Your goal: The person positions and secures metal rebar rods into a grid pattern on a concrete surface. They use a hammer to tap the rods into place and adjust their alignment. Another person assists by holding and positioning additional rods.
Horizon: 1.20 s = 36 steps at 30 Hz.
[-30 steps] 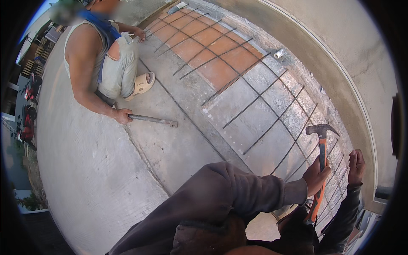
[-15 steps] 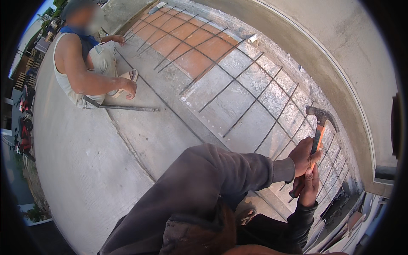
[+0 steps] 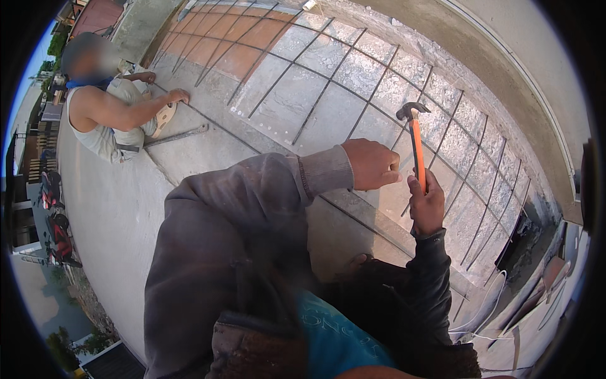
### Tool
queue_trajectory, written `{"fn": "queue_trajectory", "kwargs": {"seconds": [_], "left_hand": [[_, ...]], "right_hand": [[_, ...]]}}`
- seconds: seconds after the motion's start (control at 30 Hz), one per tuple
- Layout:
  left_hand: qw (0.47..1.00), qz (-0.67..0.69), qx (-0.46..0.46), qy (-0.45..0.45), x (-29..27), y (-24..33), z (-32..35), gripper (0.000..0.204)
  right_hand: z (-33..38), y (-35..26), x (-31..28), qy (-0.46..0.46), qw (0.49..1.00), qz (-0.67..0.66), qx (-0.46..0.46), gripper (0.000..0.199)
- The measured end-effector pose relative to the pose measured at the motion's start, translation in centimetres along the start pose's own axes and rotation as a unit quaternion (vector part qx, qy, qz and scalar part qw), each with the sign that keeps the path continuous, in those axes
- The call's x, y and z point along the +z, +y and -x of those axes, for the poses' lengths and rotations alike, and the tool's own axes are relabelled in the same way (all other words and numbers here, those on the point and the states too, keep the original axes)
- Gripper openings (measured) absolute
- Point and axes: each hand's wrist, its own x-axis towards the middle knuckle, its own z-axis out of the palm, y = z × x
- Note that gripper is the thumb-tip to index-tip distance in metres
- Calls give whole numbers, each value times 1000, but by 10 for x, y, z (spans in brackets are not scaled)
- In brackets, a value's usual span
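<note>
A claw hammer (image 3: 418, 151) with an orange handle and dark metal head stands nearly upright in my right hand (image 3: 427, 203), whose fingers wrap the lower grip. Left of it, my left hand (image 3: 375, 165) is closed in a fist, apart from the hammer. Whatever its curled fingers may hold is hidden. Both hands are above a grid of thin steel rebar (image 3: 371, 100) laid over pale slabs and rubble.
At the far left a person (image 3: 101, 114) in a sleeveless top squats beside the grid, near a metal bar (image 3: 177, 136). Orange-brown panels (image 3: 218, 39) lie under the far rebar. A plastered wall (image 3: 524, 69) borders the right side, with loose white cable (image 3: 489, 316) below.
My left hand has let go of the hammer and moved left. The hammer, now in my right hand alone, is more upright. The other person's near hand has moved up from beside the bar.
</note>
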Motion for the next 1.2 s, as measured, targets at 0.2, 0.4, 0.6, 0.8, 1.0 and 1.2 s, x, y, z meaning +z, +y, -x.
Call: {"fn": "queue_trajectory", "kwargs": {"seconds": [0.2, 0.4, 0.6, 0.8, 1.0, 1.2], "left_hand": [[996, -62, -4, -62, 26, 17, 39, 32], [940, -42, -170, -293, 19, -39, 100, 37], [831, 34, -506, -227, 50, -223, 144, 70], [605, 620, -406, 292, 120, -319, 147, 106], [522, 731, -289, 331, 126, -287, 84, 88], [489, 770, -228, 341, 135, -294, 83, 41]], "right_hand": [[-9, 17, 47, -116, 989, 46, -79, 37], [18, 25, 100, -243, 961, 47, -126, 43], [41, 26, 125, -255, 955, 70, -137, 40], [56, 24, 102, -205, 964, 106, -129, 39], [66, 30, 101, -36, 974, 192, -117, 38], [98, 58, 96, -174, 944, 226, -166, 35]]}}
